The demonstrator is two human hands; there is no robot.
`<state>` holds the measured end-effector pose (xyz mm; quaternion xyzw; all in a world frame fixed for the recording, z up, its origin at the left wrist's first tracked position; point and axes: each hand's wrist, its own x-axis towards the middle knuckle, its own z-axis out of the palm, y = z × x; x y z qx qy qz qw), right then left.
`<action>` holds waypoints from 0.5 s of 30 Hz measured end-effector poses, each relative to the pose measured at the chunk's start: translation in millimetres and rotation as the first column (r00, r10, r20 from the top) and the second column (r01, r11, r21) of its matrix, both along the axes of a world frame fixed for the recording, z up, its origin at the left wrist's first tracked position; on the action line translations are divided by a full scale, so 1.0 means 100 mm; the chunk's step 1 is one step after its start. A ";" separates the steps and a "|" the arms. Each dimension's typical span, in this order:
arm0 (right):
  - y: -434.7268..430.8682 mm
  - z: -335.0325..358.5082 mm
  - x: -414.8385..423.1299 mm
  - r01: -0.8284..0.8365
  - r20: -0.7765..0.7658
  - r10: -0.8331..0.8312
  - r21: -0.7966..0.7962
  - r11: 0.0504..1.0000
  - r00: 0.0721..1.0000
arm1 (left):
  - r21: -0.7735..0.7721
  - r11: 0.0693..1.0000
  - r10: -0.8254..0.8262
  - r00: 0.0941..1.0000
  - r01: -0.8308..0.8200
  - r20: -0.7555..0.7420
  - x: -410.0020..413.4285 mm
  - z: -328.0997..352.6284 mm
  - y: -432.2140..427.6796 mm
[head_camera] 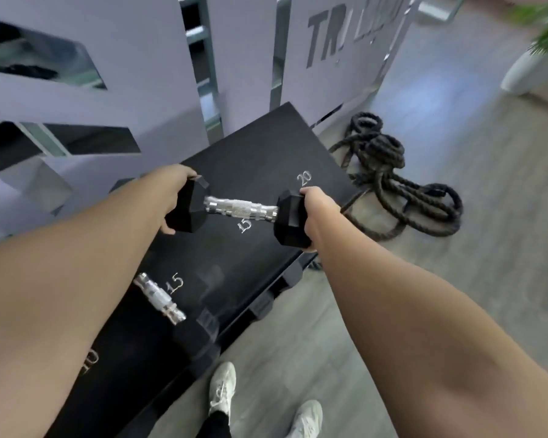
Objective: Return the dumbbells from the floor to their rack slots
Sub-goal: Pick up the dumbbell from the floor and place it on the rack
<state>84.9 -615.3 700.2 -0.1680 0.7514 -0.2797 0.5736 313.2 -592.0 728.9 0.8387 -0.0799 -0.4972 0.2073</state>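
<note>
Hands hold the dumbbell (pixel 239 210) by its heads, left grip (pixel 171 197) and right grip (pixel 317 213) both clasped; we should lower it level onto the rack (pixel 266 159) at its 15 mark.

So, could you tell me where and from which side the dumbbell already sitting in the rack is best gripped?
Grip the racked dumbbell by its knurled chrome handle, coming straight down from above. The handle lies bare and faces upward, while its black heads sit low in the rack and offer little to hold.
</note>
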 end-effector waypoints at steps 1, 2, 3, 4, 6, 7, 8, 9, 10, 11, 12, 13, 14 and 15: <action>0.00 -0.12 0.12 -0.008 0.001 0.008 0.030 1.000 1.000 | 0.008 1.000 -0.003 1.000 0.003 0.007 0.10 -0.08 -0.01; 0.01 -0.23 0.23 -0.019 -0.009 0.019 0.057 0.998 1.000 | 0.009 1.000 0.000 1.000 0.000 0.012 0.19 -0.16 -0.01; 0.01 -0.32 0.31 -0.025 -0.013 0.026 0.075 0.997 1.000 | 0.003 1.000 0.012 1.000 -0.012 0.019 0.28 -0.26 -0.01; 0.01 -0.42 0.39 -0.026 -0.016 0.028 0.094 0.995 1.000 | 0.003 0.999 0.043 0.998 -0.043 0.035 0.37 -0.37 -0.01; 0.02 -0.60 0.53 -0.032 -0.009 0.034 0.126 0.992 0.999 | 0.036 0.996 0.078 0.994 -0.081 0.078 0.52 -0.58 0.00; 0.04 -0.67 0.60 -0.036 -0.012 0.038 0.150 0.988 0.999 | 0.049 0.995 0.084 0.991 -0.089 0.100 0.56 -0.64 0.01; 0.07 -0.72 0.65 -0.039 -0.016 0.042 0.166 0.985 0.999 | 0.055 0.994 0.092 0.989 -0.099 0.115 0.59 -0.68 0.03; 0.10 -0.76 0.71 -0.031 -0.008 0.033 0.172 0.985 0.999 | 0.047 0.994 0.089 0.989 -0.095 0.122 0.60 -0.67 0.04; 0.12 -0.81 0.76 -0.015 -0.002 0.016 0.183 0.983 1.000 | 0.032 0.996 0.083 0.988 -0.088 0.133 0.62 -0.66 0.03; 0.14 -0.89 0.78 0.005 -0.002 -0.005 0.201 0.980 1.000 | 0.013 0.997 0.071 0.986 -0.073 0.149 0.65 -0.67 0.01; 0.15 -0.99 0.79 0.025 -0.011 -0.023 0.223 0.975 1.000 | 0.002 0.998 0.056 0.984 -0.057 0.170 0.65 -0.68 -0.02; 0.15 -1.08 0.79 0.036 -0.017 -0.033 0.238 0.971 0.999 | -0.002 1.000 0.027 0.982 -0.027 0.186 0.66 -0.68 -0.05; 0.15 -1.13 0.79 0.041 -0.026 -0.036 0.247 0.968 0.999 | -0.014 1.000 0.010 0.978 -0.007 0.208 0.66 -0.69 -0.08; 0.14 -1.17 0.79 0.047 -0.031 -0.041 0.257 0.965 0.999 | -0.017 1.000 -0.013 0.973 0.018 0.230 0.65 -0.71 -0.10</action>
